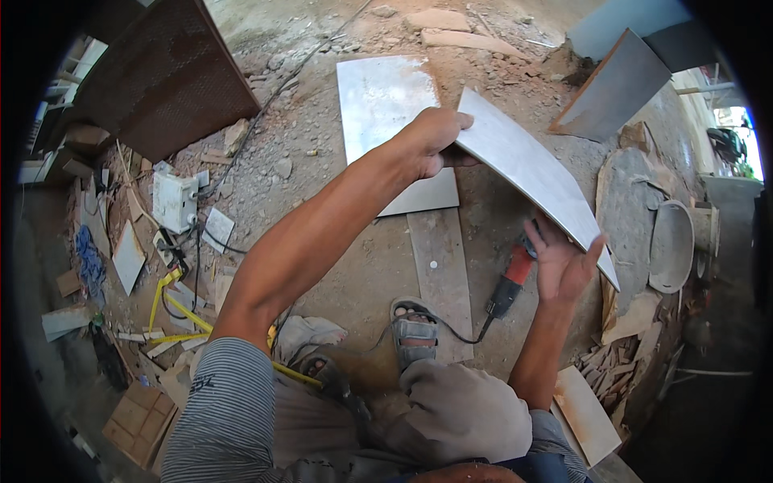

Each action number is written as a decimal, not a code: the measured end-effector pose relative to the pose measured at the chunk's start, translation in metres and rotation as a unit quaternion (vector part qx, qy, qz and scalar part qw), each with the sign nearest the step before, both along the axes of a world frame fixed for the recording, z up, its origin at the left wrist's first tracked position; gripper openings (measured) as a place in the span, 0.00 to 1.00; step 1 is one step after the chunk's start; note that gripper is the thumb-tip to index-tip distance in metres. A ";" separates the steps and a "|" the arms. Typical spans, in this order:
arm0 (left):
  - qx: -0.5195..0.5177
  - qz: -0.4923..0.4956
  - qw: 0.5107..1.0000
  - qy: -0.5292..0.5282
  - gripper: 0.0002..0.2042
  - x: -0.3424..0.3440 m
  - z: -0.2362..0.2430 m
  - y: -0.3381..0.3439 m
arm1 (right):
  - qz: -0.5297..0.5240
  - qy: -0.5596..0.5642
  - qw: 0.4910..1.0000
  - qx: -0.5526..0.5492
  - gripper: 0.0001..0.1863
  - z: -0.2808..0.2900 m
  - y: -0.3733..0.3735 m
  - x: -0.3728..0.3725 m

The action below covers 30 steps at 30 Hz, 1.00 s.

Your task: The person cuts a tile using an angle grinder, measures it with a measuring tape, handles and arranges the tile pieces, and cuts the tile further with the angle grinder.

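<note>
A pale grey tile [527, 173] is held up and tilted between my hands over the dusty ground. My left hand [435, 138] is closed on its far left end, thumb over the edge. At the near right end, my right hand [561, 259] grips the tile, palm turned up, with part of the fingers behind it. Beneath the tile and beside my right hand, a red and dark angle grinder [509, 283] rests on the floor, its front hidden. Another pale tile [382, 105] lies flat beyond my left forearm.
A narrow board [443, 278] extends toward my sandalled foot [415, 332]. The grinder's cord [467, 340] crosses near that foot. At left are a white electrical box [174, 201], cables and yellow strips [165, 288]. An oval basin [671, 245] and broken tile pieces [616, 374] are at right.
</note>
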<state>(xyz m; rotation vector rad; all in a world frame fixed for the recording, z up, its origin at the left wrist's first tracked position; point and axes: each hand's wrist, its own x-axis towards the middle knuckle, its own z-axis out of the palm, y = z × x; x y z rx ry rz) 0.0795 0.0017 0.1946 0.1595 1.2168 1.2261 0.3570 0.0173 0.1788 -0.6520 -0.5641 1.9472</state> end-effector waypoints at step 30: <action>-0.268 0.214 0.873 0.347 0.27 -0.047 -0.203 -0.095 | -0.103 -0.126 0.986 -0.026 0.31 0.009 0.076 0.011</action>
